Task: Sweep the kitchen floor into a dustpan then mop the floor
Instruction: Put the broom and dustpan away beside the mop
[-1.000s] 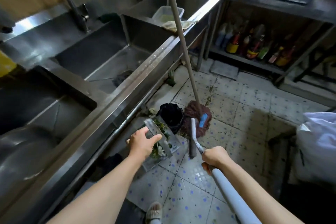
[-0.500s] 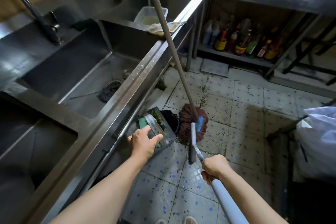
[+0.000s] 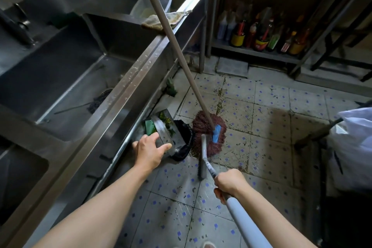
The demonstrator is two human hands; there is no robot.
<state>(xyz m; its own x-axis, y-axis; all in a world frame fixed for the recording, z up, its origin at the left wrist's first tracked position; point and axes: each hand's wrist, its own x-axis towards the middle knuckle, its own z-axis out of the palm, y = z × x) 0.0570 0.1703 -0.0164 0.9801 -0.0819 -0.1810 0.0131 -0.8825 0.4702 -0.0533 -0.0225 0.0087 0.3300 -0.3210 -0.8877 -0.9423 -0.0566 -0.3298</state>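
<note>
Head view, looking down at the kitchen floor (image 3: 267, 125): I am at the emptying end of the sweeping step, as I judge it. My left hand (image 3: 150, 150) grips the near edge of the metal dustpan (image 3: 164, 131), fingers and thumb curled on its rim, and tips it over the black-lined bin (image 3: 183, 143) at center frame, just beside the steel sink unit (image 3: 128, 86) that fills the left. Green leaf scraps (image 3: 166, 120) show in the pan at its far end, so the load looks not yet fully dumped.

My right hand (image 3: 229, 182), lower center right, is closed around the pale broom handle (image 3: 241, 219), which runs up from the bottom edge. The broom's dark head (image 3: 202, 167) rests on the tiles just ahead of that hand, near the bin and apart from the dustpan.

The mop (image 3: 209, 137) stands untouched just right of the bin, its reddish strands on the floor, its long pole leaning up and left across the sink rim toward the top of the frame. A white sack (image 3: 354, 147) sits at the right edge, and bottles (image 3: 261, 34) line a low shelf at upper right.

Bits of debris speckle the tiles near the mop. The next move, by my reading, calls for tipping the pan steeper so the scraps slide into the bin without spilling; mopping has not yet begun.
</note>
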